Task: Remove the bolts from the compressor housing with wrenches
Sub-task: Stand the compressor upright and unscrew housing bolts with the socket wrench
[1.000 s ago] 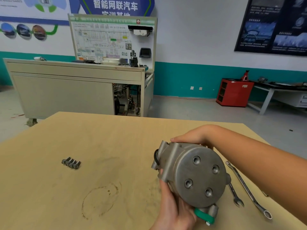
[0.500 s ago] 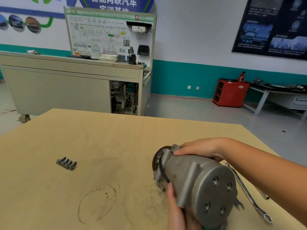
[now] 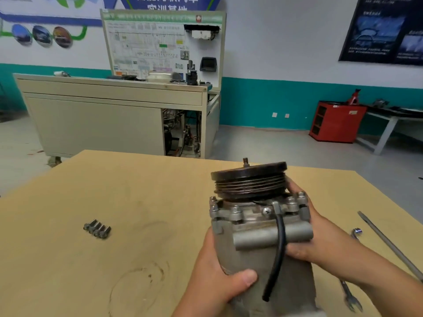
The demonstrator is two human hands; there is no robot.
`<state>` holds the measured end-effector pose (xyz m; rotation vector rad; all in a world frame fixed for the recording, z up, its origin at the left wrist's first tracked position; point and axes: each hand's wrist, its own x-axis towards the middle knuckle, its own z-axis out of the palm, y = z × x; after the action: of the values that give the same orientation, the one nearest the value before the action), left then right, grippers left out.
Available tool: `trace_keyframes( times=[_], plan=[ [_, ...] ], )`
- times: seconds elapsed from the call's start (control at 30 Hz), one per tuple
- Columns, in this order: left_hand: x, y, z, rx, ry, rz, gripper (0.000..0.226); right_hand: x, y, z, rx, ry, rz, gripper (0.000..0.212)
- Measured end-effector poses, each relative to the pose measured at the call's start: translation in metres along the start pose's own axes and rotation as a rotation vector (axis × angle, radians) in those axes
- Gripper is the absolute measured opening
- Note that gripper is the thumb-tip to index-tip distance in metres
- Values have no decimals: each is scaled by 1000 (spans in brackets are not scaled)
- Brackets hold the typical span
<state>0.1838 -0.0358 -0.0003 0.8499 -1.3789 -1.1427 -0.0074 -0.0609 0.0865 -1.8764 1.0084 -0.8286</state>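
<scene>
A grey metal compressor [image 3: 258, 255] is held upright over the wooden table [image 3: 114, 191], its black grooved pulley [image 3: 249, 181] on top and a black hose hanging down its front. My left hand [image 3: 219, 280] grips the lower left of the housing, thumb across the front. My right hand [image 3: 306, 232] grips the right side by the mounting lug. Several bolt heads ring the housing flange just under the pulley. Several removed bolts [image 3: 97, 228] lie in a row on the table to the left. Two wrenches [image 3: 350, 296] [image 3: 389, 243] lie on the table at the right.
A beige training bench [image 3: 109, 115] with a wiring panel stands behind the table. A red cabinet [image 3: 336, 121] and a white bench stand at the back right against the teal-striped wall. A dark ring stain [image 3: 137, 287] marks the tabletop near my left hand.
The compressor has been turned from lying with its rear end plate toward me to standing upright with the pulley on top. Both hands shifted their grip on the housing.
</scene>
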Motion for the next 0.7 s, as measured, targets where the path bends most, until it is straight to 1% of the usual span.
trace_keyframes(
  times=[0.03, 0.07, 0.1, 0.13, 0.17, 0.2, 0.23, 0.27, 0.3, 0.33, 0.37, 0.4, 0.43, 0.47, 0.5, 0.57, 0.6, 0.63, 0.7],
  plan=[
    [4, 2, -8, 82, 0, 37, 90, 0, 6, 6, 50, 32, -37, 132],
    [9, 3, -17, 144, -11, 50, 96, -1, 19, 13, 86, 66, -59, 122],
    [16, 4, -27, 230, -34, 57, 102, -4, 25, 23, 140, 42, -126, 101],
    [22, 4, -37, 313, -69, 67, 105, -8, 30, 24, 166, 25, -170, 71],
    [28, 4, -44, 380, -106, 83, 106, -10, 26, 21, 249, 137, -91, 50],
    [33, 4, -49, 418, -132, 86, 104, -5, 26, 29, 568, 121, -131, 60],
    [37, 2, -53, 460, -148, 105, 100, 2, 28, 36, 871, 117, -85, 64],
    [37, -3, -56, 489, -157, 120, 98, 11, 38, 39, 931, 128, -27, 64],
    [37, -7, -58, 515, -159, 119, 99, 16, 48, 36, 775, 176, 59, 66],
    [36, -14, -60, 527, -168, 110, 102, 17, 65, 35, 657, 144, 9, 75],
    [36, -21, -60, 524, -171, 94, 103, 27, 75, 40, 979, 29, 44, 82],
    [35, -26, -60, 512, -167, 86, 104, 36, 81, 39, 1217, 76, 247, 88],
    [35, -28, -59, 505, -165, 81, 104, 39, 82, 39, 1284, 53, 259, 80],
    [36, -30, -59, 503, -166, 84, 103, 36, 88, 46, 1066, 122, 112, 60],
    [38, -32, -59, 508, -166, 93, 103, 36, 94, 49, 907, 180, 51, 45],
    [41, -34, -60, 522, -166, 109, 104, 36, 97, 52, 947, 218, 49, 34],
    [41, -36, -60, 523, -170, 113, 105, 36, 101, 52, 912, 212, 13, 34],
    [42, -37, -60, 524, -173, 119, 105, 35, 99, 50, 846, 217, -20, 45],
    [42, -40, -59, 527, -170, 132, 104, 31, 94, 48, 496, 180, -77, 97]
  ],
)
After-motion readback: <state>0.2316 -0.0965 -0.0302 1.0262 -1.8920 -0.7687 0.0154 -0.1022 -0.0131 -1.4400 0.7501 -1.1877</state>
